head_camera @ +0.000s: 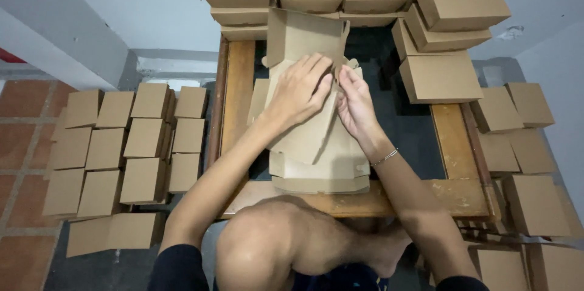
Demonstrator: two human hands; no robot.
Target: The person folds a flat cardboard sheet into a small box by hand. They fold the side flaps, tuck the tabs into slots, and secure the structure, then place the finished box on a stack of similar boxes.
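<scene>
Head view: a half-folded cardboard box (316,114) is pinched by the left hand (299,89) and right hand (354,103), fingers curled on its flaps, over the wooden table (238,84). Contents unseen. Left of the table, about fourteen closed boxes (121,151) are stacked.

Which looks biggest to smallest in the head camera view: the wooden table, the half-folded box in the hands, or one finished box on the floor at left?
1. wooden table
2. half-folded box
3. finished box on the floor, though it lies farther away, so its rank is less sure.
</scene>
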